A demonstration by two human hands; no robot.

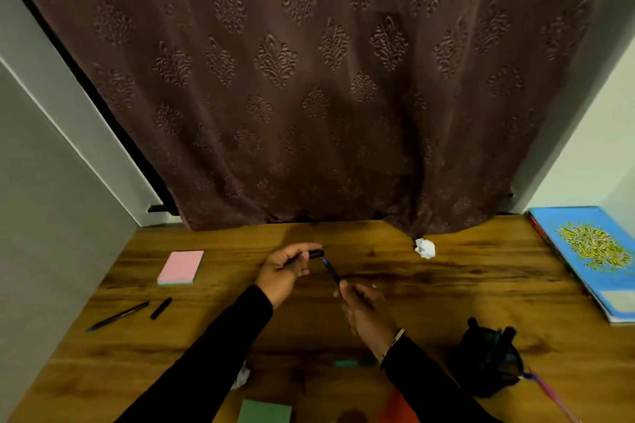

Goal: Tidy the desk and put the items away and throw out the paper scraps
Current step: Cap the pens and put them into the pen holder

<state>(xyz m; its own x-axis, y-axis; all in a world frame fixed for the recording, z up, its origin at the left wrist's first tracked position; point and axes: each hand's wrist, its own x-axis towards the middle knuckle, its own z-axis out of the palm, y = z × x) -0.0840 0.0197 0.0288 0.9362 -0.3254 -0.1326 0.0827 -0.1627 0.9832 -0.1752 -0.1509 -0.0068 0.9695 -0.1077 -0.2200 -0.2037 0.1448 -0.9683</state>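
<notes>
Above the middle of the wooden desk [446,288], my left hand [283,273] pinches a black pen cap [315,254] between thumb and fingers. My right hand [366,307] grips an uncapped black pen [331,271], its blue tip pointing up-left toward the cap, a short gap between them. A crumpled white paper ball [425,248] lies at the back by the curtain. A second paper scrap [241,379] peeks out beside my left sleeve. At the left lie another uncapped pen [117,317] and its loose cap [160,308].
A pink sticky-note pad [181,267] sits at the left, a green pad [264,411] at the front edge. A black mesh pen holder [488,359] stands at the right front, with a pink pen [553,397] beside it. Blue books [594,257] lie far right. A brown curtain [309,79] hangs behind.
</notes>
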